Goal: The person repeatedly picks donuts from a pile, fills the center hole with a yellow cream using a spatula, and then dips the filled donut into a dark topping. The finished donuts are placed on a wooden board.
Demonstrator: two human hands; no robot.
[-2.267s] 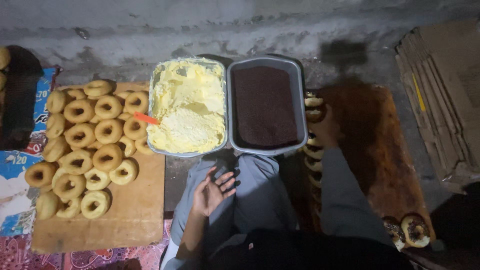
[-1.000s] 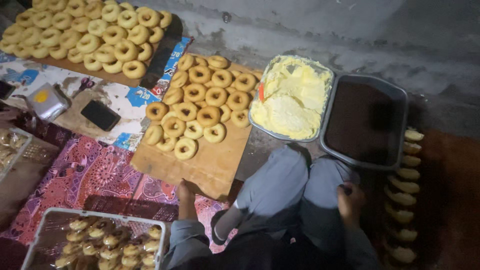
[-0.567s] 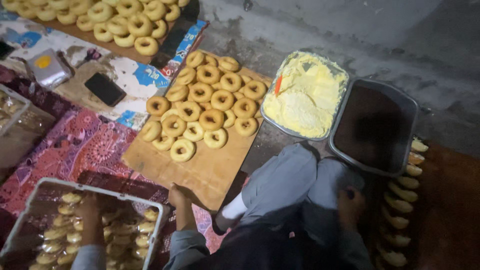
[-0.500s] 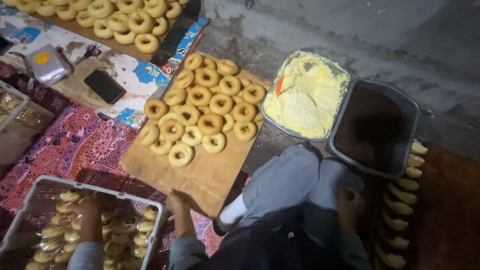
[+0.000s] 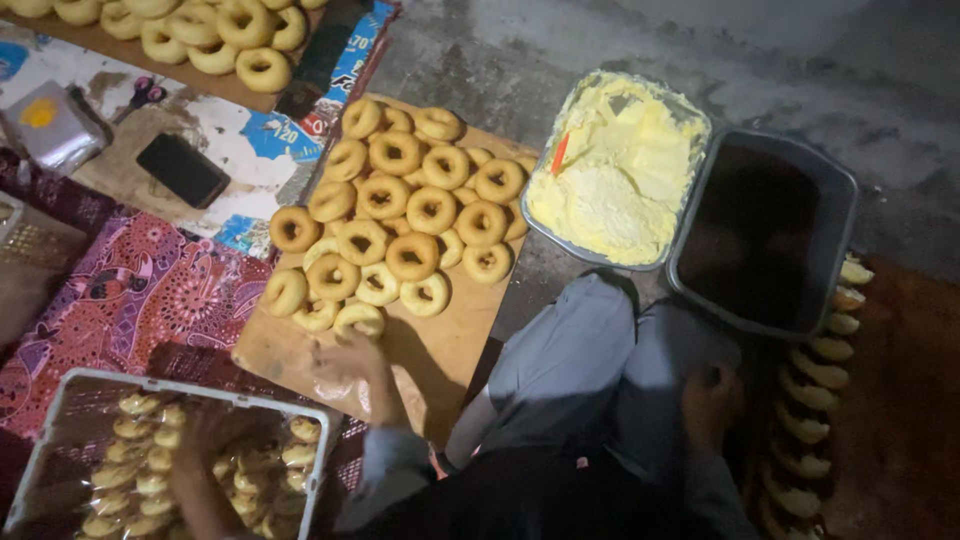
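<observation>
since the frame half a second back our left hand point(image 5: 350, 358) has slid up the wooden board point(image 5: 300, 355) from its near edge and now meets the nearest ring doughnut point(image 5: 358, 320); our right hand point(image 5: 712, 392) is where it was, on our right knee point(image 5: 660, 370).

item: ring doughnut, pale, flat on the board at the near end of the doughnut heap point(image 5: 400, 220), hole facing up. being round it points no way that we can tell. the heap's long axis runs from the board's near left corner up toward its far right corner, where the tray of yellow cream point(image 5: 615, 170) stands just beside it.

left hand: fingertips over the doughnut's near rim, fingers curled and close together; whether they grip or only touch, we cannot tell.

right hand: dim and in shadow, fingers bent on the trouser cloth, holding nothing that we can make out.

adjoining: dark tray point(image 5: 765, 240), touching the cream tray's right side; an orange tool point(image 5: 560, 152) stuck in the cream; a row of filled doughnuts point(image 5: 815, 400) along the brown surface at right.

hard to make out: a white-rimmed crate of doughnuts point(image 5: 140, 465) at the lower left, cut by the frame edge, with another person's arm point(image 5: 195, 480) blurred across it. a second board point(image 5: 130, 50) is cut off at the top edge.
</observation>
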